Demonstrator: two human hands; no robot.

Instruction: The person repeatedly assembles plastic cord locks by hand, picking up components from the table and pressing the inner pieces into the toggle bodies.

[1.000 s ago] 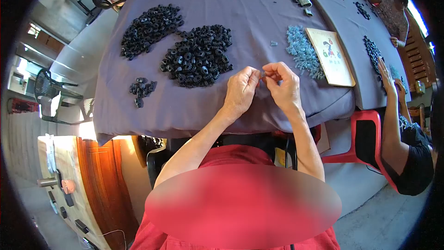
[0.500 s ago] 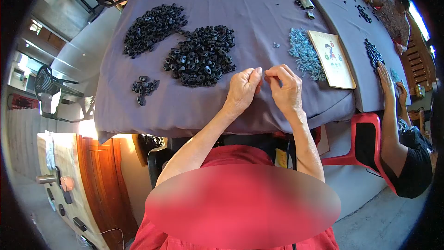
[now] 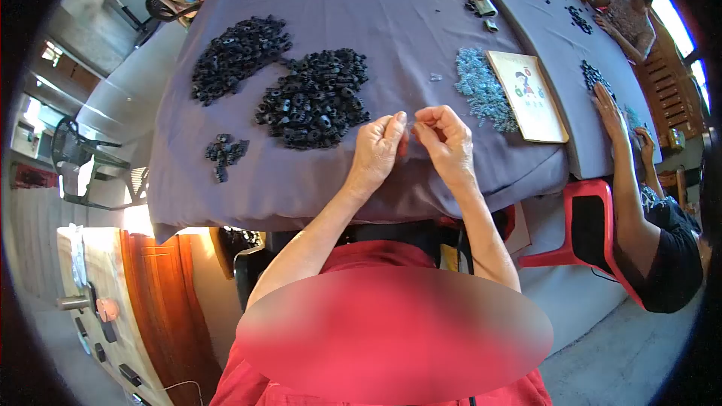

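My left hand (image 3: 378, 149) is closed just above the near part of the grey cloth, thumb pressed on curled fingers; what it holds is hidden. Close by on its right, my right hand (image 3: 449, 144) pinches thumb and forefinger together, on something too small to name. The fingertips of both hands nearly meet. Left of them lies a heap of small black plastic pieces (image 3: 314, 101), with a second black heap (image 3: 239, 60) beyond it and a small black cluster (image 3: 224, 155) nearer. Right of my hands is a pile of small bluish coil-like pieces (image 3: 483, 90).
A booklet (image 3: 530, 98) borders the bluish pile, and one loose clear piece (image 3: 436, 77) lies left of it. A co-worker's hand (image 3: 608, 109) rests by black pieces at the right table. A red-framed chair (image 3: 575, 237) stands right. Another person sits far left.
The view has shifted slightly, so the table's things sit a little further left. My hands stay close together, with the right thumb and forefinger a little differently posed.
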